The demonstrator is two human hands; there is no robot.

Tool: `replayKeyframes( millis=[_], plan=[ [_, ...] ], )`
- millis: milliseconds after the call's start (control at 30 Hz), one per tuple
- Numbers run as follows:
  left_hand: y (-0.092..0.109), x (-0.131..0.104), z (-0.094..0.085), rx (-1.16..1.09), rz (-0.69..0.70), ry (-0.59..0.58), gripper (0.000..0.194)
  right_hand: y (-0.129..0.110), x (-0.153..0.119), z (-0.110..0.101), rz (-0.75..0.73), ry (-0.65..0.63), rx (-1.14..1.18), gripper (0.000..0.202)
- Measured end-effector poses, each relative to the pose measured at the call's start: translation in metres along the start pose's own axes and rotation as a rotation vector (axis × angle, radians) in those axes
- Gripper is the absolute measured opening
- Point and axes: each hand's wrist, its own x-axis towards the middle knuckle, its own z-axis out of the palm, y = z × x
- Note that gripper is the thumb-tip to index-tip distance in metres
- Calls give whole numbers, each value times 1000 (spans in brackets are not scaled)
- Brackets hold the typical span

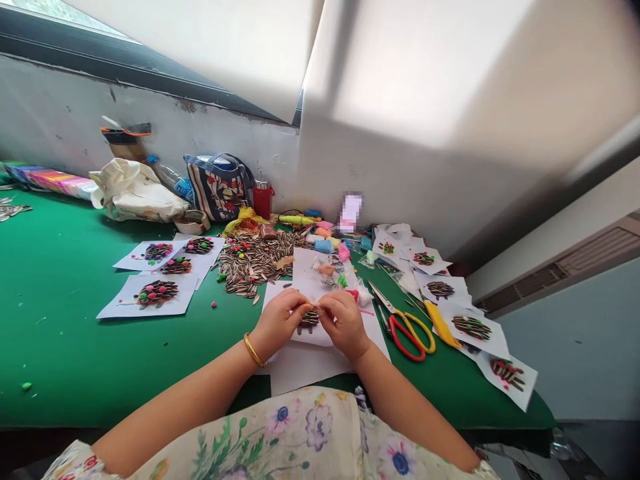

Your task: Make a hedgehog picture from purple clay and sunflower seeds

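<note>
My left hand [281,321] and my right hand [345,323] meet fingertip to fingertip above white paper [295,372]. Both are pinched closed at one spot; whatever small piece lies between the fingers is too hidden to name. Just beneath them, partly covered, is a dark seed picture [309,321] made of striped sunflower seeds on the sheet. Behind the left hand spreads a heap of sunflower seeds [255,265]. Small lumps of coloured modelling clay, including a pink lump [344,251] and a blue one [323,246], lie beyond the paper.
Scissors with red and yellow handles [407,333] lie right of my right hand. Seed pictures on cards [175,309] rest at left, with more cards [500,337] along the right edge. A striped bag [220,190], white bag [135,193] and red flask [263,200] stand by the wall.
</note>
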Motion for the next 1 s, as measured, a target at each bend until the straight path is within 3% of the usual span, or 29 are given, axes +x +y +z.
replayKeyframes(
  millis=[300, 533, 700, 833, 1000],
  plan=[
    [1, -3, 3, 19, -18, -41, 18, -1, -1, 3, -54, -7, -71, 14],
    [5, -2, 0, 183, 101, -56, 24, -2, -1, 2, -120, -30, -132, 11],
    [-1, -1, -5, 179, 80, 72, 23, 4, 1, -2, 35, 8, 21, 14],
    [-12, 1, -4, 5, -39, 188, 19, 16, 1, -6, 180, 40, 87, 17],
    [-19, 5, -2, -205, -112, 190, 22, 37, -2, -2, 260, -107, -70, 13]
  ],
)
